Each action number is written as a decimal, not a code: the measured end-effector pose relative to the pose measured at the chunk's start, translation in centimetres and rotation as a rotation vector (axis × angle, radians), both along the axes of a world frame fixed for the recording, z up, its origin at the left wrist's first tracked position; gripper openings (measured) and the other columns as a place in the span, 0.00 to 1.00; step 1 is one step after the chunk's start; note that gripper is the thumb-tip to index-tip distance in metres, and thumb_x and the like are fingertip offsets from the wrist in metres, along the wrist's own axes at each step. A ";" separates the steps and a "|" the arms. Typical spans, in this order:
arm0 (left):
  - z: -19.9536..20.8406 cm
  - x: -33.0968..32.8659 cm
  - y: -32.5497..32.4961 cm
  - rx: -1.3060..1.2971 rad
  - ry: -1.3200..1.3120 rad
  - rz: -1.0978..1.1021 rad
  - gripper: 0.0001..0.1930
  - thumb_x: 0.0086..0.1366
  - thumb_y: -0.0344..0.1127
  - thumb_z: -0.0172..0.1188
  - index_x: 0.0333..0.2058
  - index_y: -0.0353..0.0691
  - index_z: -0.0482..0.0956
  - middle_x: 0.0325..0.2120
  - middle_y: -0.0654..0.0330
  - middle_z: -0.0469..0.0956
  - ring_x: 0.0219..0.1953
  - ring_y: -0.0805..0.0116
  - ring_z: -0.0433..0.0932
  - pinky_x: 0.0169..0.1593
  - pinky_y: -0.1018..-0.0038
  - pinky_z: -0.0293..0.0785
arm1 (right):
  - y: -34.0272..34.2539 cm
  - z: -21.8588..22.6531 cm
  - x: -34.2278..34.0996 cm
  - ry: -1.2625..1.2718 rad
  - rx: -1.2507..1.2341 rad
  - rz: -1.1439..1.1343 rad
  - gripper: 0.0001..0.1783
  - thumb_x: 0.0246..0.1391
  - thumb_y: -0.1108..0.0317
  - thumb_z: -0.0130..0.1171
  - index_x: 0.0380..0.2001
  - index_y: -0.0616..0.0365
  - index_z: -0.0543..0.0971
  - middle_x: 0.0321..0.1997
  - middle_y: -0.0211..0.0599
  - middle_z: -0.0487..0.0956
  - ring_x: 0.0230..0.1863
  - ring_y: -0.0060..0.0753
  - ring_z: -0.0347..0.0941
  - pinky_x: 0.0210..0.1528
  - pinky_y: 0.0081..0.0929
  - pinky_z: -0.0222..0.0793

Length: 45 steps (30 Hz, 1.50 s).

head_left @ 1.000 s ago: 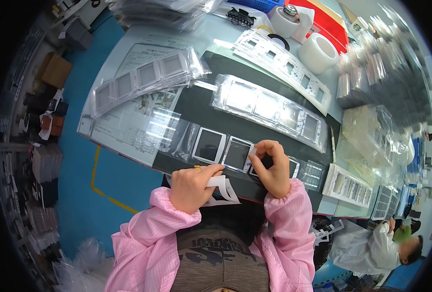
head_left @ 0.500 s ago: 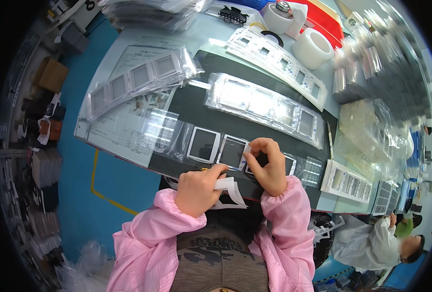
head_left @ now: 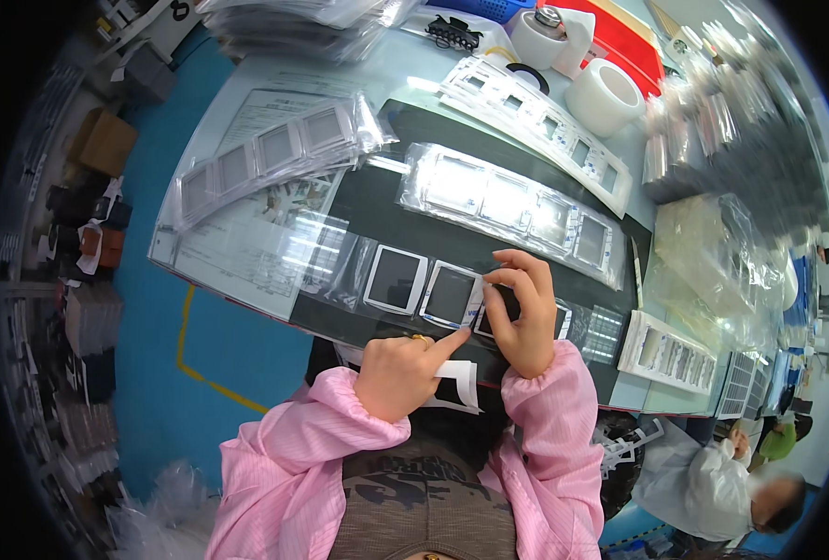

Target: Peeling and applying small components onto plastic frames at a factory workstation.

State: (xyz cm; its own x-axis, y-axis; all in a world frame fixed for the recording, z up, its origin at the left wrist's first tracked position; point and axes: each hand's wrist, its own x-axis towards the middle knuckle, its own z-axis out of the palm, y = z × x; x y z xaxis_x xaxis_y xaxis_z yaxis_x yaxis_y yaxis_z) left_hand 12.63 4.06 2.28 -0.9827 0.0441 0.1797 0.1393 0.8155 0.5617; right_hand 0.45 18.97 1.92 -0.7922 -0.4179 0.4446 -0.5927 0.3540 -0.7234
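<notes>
In a row on the dark mat, a plastic sleeve (head_left: 341, 285) carries dark panels with white frames. The left panel (head_left: 396, 279) lies uncovered. At the middle panel (head_left: 451, 294), my left hand (head_left: 397, 375) presses its index fingertip near the lower right corner. A curled white cut-out sheet (head_left: 467, 385) hangs from that hand's closed fingers, below the table edge. My right hand (head_left: 523, 322) is bent above the right panel (head_left: 564, 320), partly hiding it. Its thumb and a fingertip come together beside the middle panel's right edge; whatever is between them is too small to make out.
Beyond the row lies a bagged strip of frames (head_left: 512, 210), with white cut-out strips (head_left: 540, 131) behind. Another bagged strip (head_left: 265, 157) rests at left. Tape rolls (head_left: 606, 96) and a red tray (head_left: 620, 47) stand at the back. A co-worker in white (head_left: 703, 481) is at right.
My left hand has shifted right, its index finger now stretched to the middle panel's corner. My right hand has drawn slightly right and up from the panel's edge, with fingers more raised.
</notes>
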 end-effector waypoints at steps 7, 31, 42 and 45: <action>1.4 0.2 -1.2 0.088 -0.038 0.154 0.15 0.60 0.34 0.63 0.47 0.46 0.82 0.18 0.55 0.79 0.19 0.55 0.79 0.24 0.64 0.72 | 0.2 -0.6 -0.3 0.006 0.067 0.014 0.10 0.46 0.80 0.62 0.34 0.60 0.78 0.49 0.42 0.76 0.43 0.41 0.73 0.47 0.35 0.68; 1.4 -4.2 -2.2 -0.109 -0.144 0.185 0.26 0.55 0.34 0.62 0.55 0.46 0.75 0.21 0.51 0.80 0.22 0.49 0.80 0.28 0.58 0.74 | 0.0 -0.8 -0.4 0.057 0.150 -0.034 0.08 0.48 0.77 0.63 0.34 0.58 0.80 0.47 0.40 0.77 0.44 0.42 0.73 0.47 0.36 0.66; 1.2 -5.1 -1.2 -0.128 -0.149 0.163 0.24 0.56 0.34 0.61 0.54 0.53 0.77 0.20 0.53 0.80 0.23 0.51 0.80 0.29 0.58 0.75 | 0.6 -0.1 -0.2 0.296 0.326 -0.043 0.15 0.37 0.75 0.64 0.34 0.51 0.84 0.42 0.29 0.77 0.47 0.36 0.71 0.49 0.35 0.60; 1.8 -5.2 -0.4 -0.153 -0.170 0.142 0.25 0.55 0.34 0.62 0.54 0.55 0.77 0.22 0.53 0.81 0.24 0.51 0.81 0.30 0.58 0.75 | 0.7 0.1 -0.1 0.302 0.321 -0.049 0.14 0.39 0.76 0.64 0.34 0.51 0.84 0.42 0.29 0.77 0.46 0.36 0.71 0.48 0.35 0.60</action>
